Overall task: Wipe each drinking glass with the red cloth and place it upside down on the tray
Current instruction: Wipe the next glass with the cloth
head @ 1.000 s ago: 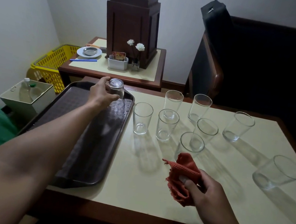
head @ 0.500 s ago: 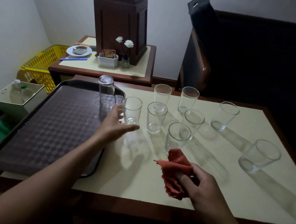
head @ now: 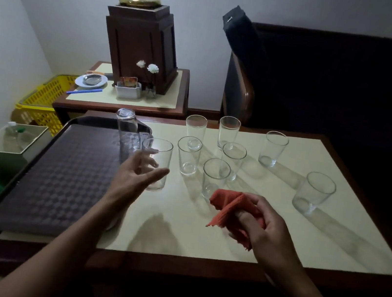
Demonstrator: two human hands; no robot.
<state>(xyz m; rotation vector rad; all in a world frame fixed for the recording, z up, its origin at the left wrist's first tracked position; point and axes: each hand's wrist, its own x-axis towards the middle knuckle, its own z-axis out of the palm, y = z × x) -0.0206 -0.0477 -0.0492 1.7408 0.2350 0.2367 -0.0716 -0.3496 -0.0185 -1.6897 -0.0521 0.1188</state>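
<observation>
The left hand (head: 134,177) reaches out over the right edge of the dark tray (head: 56,177) with its fingers spread apart and relaxed. The thumb lies in front of the nearest upright glass (head: 160,153) and the other fingers show blurred behind it (whether they actually touch the glass I cannot tell). That glass stands on the cream-topped table (head: 278,238), just beside the tray. One upturned glass (head: 127,129) already stands mouth-down at the tray's far right corner. The right hand (head: 269,229) hovers near the table's front edge, its fingers curled and clamped on the bunched red cloth (head: 227,204), which sticks out to the left of the hand. Seven more glasses stand upright across the table, the outermost glass (head: 313,192) well apart to the right. Behind, a side table (head: 166,102) carries a dark wooden lamp base (head: 142,44), with a yellow basket (head: 46,99) beside it.
</observation>
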